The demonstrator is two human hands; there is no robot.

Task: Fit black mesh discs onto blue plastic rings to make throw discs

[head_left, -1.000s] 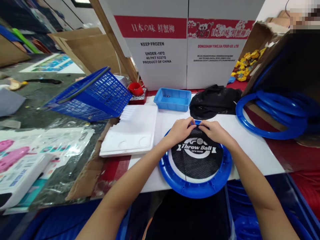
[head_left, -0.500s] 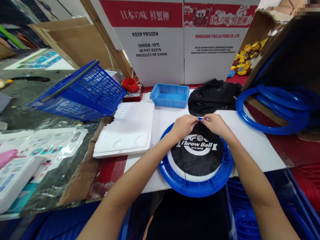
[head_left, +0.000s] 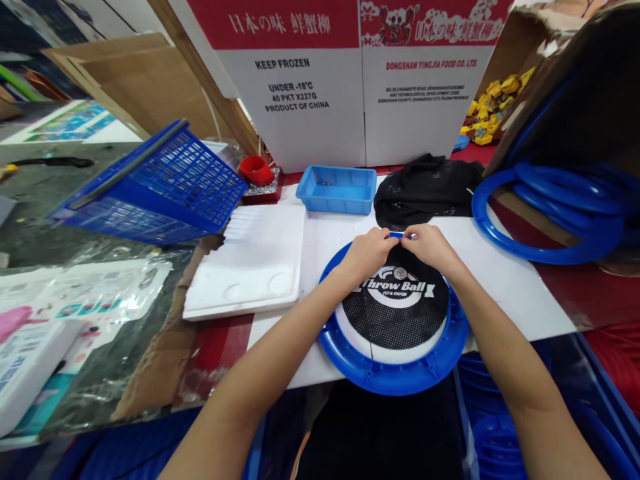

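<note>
A blue plastic ring (head_left: 400, 381) lies flat on the white sheet before me, slightly over its near edge. Within it sits a round black mesh cloth (head_left: 400, 327) printed "Throw Ball". My left hand (head_left: 371, 253) is closed in a pinch at the far edge of the mesh cloth, against the ring's inner rim. Just to its right, my right hand (head_left: 429, 247) pinches the same edge, fingertips close to the left ones. The pinched edge itself is mostly covered by my fingers. More black mesh cloth (head_left: 430, 190) lies heaped just beyond the ring.
A light blue tray (head_left: 337, 200) stands behind, near a red cup (head_left: 257, 171). White foam (head_left: 250, 267) and a tilted blue basket (head_left: 160, 187) are on the left. Several blue rings (head_left: 545, 253) lean at the right. A white carton (head_left: 310, 133) closes off the back.
The view has shifted slightly. Both hands stay at the ring's far edge, with only small finger movements; the left fingertips sit a little nearer the right ones.
</note>
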